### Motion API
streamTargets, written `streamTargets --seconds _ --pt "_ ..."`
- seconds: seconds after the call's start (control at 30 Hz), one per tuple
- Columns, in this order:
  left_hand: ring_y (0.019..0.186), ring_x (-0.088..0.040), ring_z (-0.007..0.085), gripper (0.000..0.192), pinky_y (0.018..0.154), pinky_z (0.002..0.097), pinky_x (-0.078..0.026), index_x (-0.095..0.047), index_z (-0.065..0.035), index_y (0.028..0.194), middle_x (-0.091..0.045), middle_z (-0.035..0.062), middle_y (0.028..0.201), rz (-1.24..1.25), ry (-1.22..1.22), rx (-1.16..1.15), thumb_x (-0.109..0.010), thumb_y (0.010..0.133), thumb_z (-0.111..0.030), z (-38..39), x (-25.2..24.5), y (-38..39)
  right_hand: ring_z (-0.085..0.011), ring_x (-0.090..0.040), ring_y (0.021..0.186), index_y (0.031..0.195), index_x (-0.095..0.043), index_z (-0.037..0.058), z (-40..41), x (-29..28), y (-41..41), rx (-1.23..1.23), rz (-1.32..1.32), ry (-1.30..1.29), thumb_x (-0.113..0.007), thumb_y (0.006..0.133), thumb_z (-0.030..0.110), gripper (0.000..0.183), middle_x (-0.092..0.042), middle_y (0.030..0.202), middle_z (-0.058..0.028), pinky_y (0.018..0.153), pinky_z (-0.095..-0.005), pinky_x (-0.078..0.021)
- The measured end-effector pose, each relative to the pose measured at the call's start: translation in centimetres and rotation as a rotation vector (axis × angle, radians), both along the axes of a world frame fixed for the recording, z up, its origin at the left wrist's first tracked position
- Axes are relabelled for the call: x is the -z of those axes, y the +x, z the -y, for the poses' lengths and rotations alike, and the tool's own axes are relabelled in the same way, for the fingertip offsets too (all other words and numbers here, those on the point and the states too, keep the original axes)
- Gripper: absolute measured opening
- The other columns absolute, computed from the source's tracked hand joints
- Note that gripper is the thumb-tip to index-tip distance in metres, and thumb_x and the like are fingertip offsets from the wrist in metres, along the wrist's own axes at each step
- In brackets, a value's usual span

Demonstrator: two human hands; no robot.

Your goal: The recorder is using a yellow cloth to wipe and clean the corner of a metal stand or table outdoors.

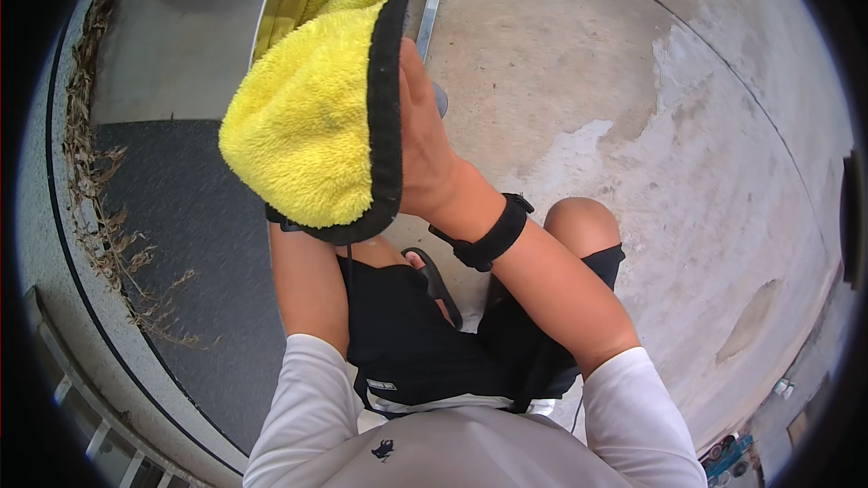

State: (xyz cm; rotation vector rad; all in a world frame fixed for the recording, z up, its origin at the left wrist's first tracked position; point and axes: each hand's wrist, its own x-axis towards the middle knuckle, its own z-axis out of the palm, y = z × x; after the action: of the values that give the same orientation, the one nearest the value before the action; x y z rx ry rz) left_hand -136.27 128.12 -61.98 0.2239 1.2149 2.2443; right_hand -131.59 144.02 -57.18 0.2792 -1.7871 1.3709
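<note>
A thick yellow plush microfiber towel [305, 115] with a black edge binding hangs folded in front of me. My right hand [428, 142] is at its right edge, with the fingers going behind the bound border and gripping it. My left hand is hidden behind the towel; only the forearm and part of a black wristband [277, 215] show below it. The towel's upper left part lies against a shiny metal panel [281, 7], which mirrors the yellow. What the fingers touch behind the cloth is hidden.
A metal frame leg [434, 7] stands behind the towel, near a grey rounded thing [441, 100]. A dark mat [183, 217] lies on the left, with dried plants [129, 251] along its edge. Stained concrete floor [529, 68] spreads right. My bent knee [583, 225] is below my right forearm.
</note>
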Motion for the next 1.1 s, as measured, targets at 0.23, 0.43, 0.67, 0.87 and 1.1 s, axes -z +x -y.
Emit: streamTargets --seconds 0.23,0.43,0.67,0.87,1.1 --pt "0.119 -0.054 0.0254 0.053 0.102 0.0404 -0.043 -0.048 -0.0017 0.131 -0.054 0.0137 0.131 -0.033 0.062 -0.021 -0.06 0.091 -0.034 -0.5 -0.6 -0.6 -0.0255 -0.05 0.09 0.085 -0.064 0.0275 -0.2 -0.4 -0.8 0.229 -0.215 0.168 -0.073 0.061 0.018 0.027 -0.047 0.103 -0.0019 0.069 -0.0348 -0.0467" --pt "0.12 -0.053 0.026 0.053 0.104 0.0414 -0.042 -0.047 -0.0017 0.132 -0.053 0.014 0.132 -0.063 0.116 -0.033 -0.059 0.092 -0.034 -0.7 -1.6 -0.2 -0.0246 -0.05 0.085 0.083 -0.064 0.0262 -0.6 -0.6 -0.7 0.21 -0.209 0.199 -0.072 0.062 0.016 0.025 -0.046 0.099 -0.0033 0.066 -0.0317 -0.0473" --pt "0.122 -0.051 0.0268 0.053 0.106 0.0424 -0.041 -0.047 -0.0017 0.133 -0.052 0.0144 0.134 -0.1 0.181 -0.061 -0.058 0.092 -0.034 -1.5 -1.3 -3.3 -0.0257 -0.053 0.08 0.096 -0.062 0.0077 -0.6 -0.8 -0.5 0.152 -0.07 0.023 -0.075 0.063 0.017 0.037 -0.05 0.091 -0.0078 0.064 -0.0352 -0.0472" --pt "0.124 -0.05 0.0275 0.053 0.107 0.0434 -0.039 -0.046 -0.0018 0.134 -0.051 0.0148 0.135 -0.123 0.246 -0.085 -0.057 0.093 -0.034 -2.8 -1.8 -1.1 -0.0331 -0.056 0.095 0.11 -0.057 0.0035 0.0 -0.1 -0.8 -0.009 -0.046 -0.145 -0.071 0.072 0.02 0.044 -0.055 0.107 -0.0138 0.08 -0.0384 -0.0479" --pt "0.125 -0.049 0.0288 0.058 0.109 0.0434 -0.038 -0.045 -0.0045 0.136 -0.048 0.0136 0.138 -0.091 0.196 -0.052 -0.056 0.092 -0.041 -2.9 -1.3 -3.4 -0.0341 -0.056 0.094 0.118 -0.046 0.0007 -1.1 -1.5 -1.1 -0.309 0.14 -0.566 -0.062 0.082 0.018 0.043 -0.055 0.103 -0.0166 0.085 -0.0378 -0.0456"
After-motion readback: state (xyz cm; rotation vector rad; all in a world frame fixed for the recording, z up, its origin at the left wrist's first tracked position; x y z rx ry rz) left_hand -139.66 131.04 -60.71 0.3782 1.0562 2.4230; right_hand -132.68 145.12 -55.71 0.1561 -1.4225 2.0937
